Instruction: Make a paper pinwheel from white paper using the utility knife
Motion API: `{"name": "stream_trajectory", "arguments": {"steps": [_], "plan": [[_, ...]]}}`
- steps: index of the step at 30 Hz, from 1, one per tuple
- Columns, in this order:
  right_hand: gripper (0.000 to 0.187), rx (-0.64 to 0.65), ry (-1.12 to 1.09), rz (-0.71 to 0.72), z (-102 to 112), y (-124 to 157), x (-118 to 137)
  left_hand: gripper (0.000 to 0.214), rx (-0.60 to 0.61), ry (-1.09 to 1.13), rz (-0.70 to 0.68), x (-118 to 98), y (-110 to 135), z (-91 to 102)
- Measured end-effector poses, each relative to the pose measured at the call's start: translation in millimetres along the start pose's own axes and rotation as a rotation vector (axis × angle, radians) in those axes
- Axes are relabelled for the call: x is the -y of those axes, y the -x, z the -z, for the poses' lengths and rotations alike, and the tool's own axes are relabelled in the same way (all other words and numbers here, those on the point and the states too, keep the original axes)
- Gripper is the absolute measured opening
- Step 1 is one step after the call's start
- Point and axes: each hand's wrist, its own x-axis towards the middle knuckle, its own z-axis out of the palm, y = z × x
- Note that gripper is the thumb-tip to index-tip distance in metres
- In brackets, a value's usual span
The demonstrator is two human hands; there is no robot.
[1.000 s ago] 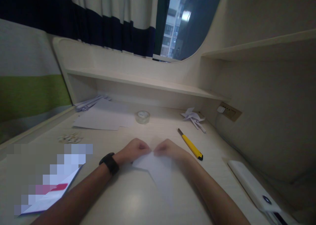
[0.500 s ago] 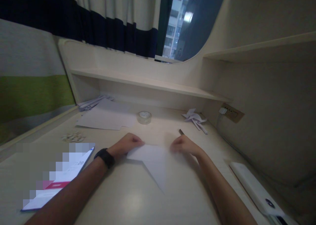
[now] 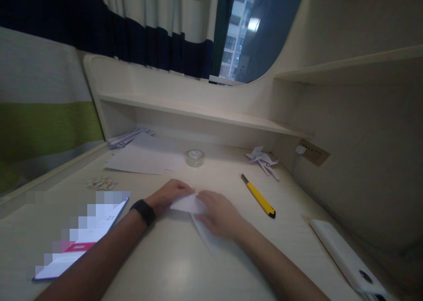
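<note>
White folded paper [image 3: 185, 203] over the table [image 3: 161, 268] between both hands, long axis running down to a tail toward 5 o'clock. Covered on the 3 o'clock side by the right hand [image 3: 220, 213], closer over it than the left; fingers loosely bent, thumb apart below, grip impossible to tell. Pinched at the far edge, toward 12 o'clock, by the left hand [image 3: 170, 194], fingertips together. Unlike half a second ago, overlapped by the right hand rather than apart from it, with the yellow cutter [image 3: 259, 197] at 3 o'clock now uncovered. Farther back, a tape roll [image 3: 194, 161] toward 12 and a paper pinwheel [image 3: 261, 157] toward 2.
</note>
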Motion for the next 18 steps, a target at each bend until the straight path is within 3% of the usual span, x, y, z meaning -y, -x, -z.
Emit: {"name": "stream_trajectory", "arguments": {"steps": [4, 7, 12, 15, 18], "plan": [[0.037, -0.035, -0.006, 0.014, -1, -1, -8, 0.046, -0.022, 0.016, 0.012, -3, 1, -0.8], [0.03, -0.035, -0.035, -0.005, 2, -2, -11, 0.06, -0.031, 0.132, 0.117, -2, -1, -1.4], [0.039, -0.068, -0.144, -0.227, 5, -3, -20, 0.077, -0.009, 0.376, 0.265, -2, -3, -1.1], [0.039, -0.212, -0.266, -0.398, 1, -4, -33, 0.071, 0.003, 0.39, 0.215, -4, -1, -2.2], [0.036, -0.282, -0.534, -0.521, -7, -6, -46, 0.059, 0.06, 0.341, 0.091, -3, 2, -5.9]]}}
